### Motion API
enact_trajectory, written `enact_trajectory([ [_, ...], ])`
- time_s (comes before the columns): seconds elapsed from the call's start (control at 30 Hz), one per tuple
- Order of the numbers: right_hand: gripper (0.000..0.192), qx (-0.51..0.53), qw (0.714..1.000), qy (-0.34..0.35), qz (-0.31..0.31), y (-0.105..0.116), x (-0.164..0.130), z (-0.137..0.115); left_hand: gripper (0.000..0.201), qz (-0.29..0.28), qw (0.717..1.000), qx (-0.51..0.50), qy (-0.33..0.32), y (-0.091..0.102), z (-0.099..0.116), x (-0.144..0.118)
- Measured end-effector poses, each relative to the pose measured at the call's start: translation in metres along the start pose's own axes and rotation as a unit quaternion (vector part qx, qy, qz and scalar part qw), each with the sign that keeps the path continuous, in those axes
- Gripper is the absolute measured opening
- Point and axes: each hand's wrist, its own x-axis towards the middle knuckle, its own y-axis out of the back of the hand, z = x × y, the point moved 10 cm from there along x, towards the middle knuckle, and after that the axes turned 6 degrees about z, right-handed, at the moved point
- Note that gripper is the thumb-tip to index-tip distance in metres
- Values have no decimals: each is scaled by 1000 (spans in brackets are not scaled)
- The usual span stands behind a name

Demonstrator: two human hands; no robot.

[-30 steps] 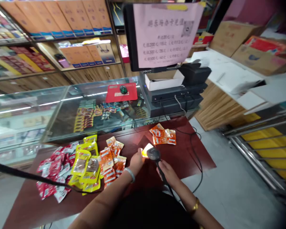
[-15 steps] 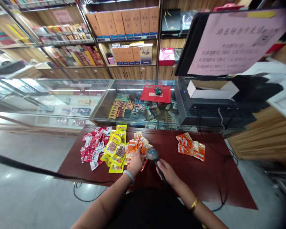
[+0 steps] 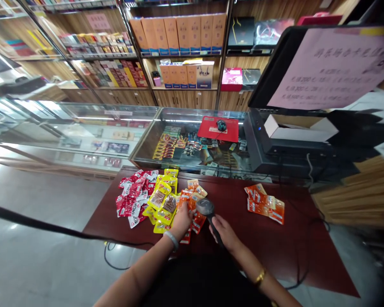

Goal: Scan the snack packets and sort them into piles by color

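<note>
My right hand (image 3: 224, 232) is wrapped round the handle of a dark barcode scanner (image 3: 205, 207), its head over the right side of the orange snack packets (image 3: 198, 221). Among those packets, my left hand (image 3: 183, 221) has its fingers closed on one orange snack packet (image 3: 186, 195). Just left of it lies a heap of yellow snack packets (image 3: 161, 200) with brown contents showing. Farther left is a pile of red and white packets (image 3: 131, 200). A separate group of orange packets (image 3: 265, 204) rests on the right of the dark red table (image 3: 237, 264).
Behind the table stands a glass display counter (image 3: 141, 140) with a red mouse pad (image 3: 208, 128) and a mouse (image 3: 221, 125) on top. At the right are a monitor back with a pink sign (image 3: 326, 72) and an open white box (image 3: 301, 132). A black strap (image 3: 51, 226) crosses the left.
The whole view has shifted, so things appear a little farther right. My left hand has moved slightly among the orange packets, and the scanner stays in my right hand beside it.
</note>
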Motion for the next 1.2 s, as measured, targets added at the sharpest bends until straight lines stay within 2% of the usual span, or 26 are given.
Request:
enact_trajectory([
  [0.13,55,0,1000,-15,13,4,-3,11,40,35,998,18,48,20,-21,10],
  [0.23,55,2,999,-20,27,10,-7,16,43,53,992,105,49,34,-27,17],
  [0.37,53,3,998,-16,57,25,-14,16,55,107,971,216,5,48,-14,17],
  [0.47,51,15,997,-1,75,40,-20,13,59,128,963,232,-47,39,11,15],
  [0.57,51,39,994,1,98,60,-28,13,55,110,960,221,-133,7,53,13],
  [0.67,54,61,989,0,138,89,-37,16,50,62,957,202,-199,-41,100,11],
  [0.87,59,118,971,-16,209,160,-56,35,46,-54,945,175,-272,-145,200,18],
  [1.0,61,162,950,-15,266,209,-72,45,46,-104,923,175,-327,-204,269,29],
  [1.1,63,191,933,-21,305,238,-86,50,48,-112,908,209,-345,-235,305,40],
  [1.2,66,215,915,-39,339,257,-100,55,50,-113,899,250,-341,-253,324,51],
])
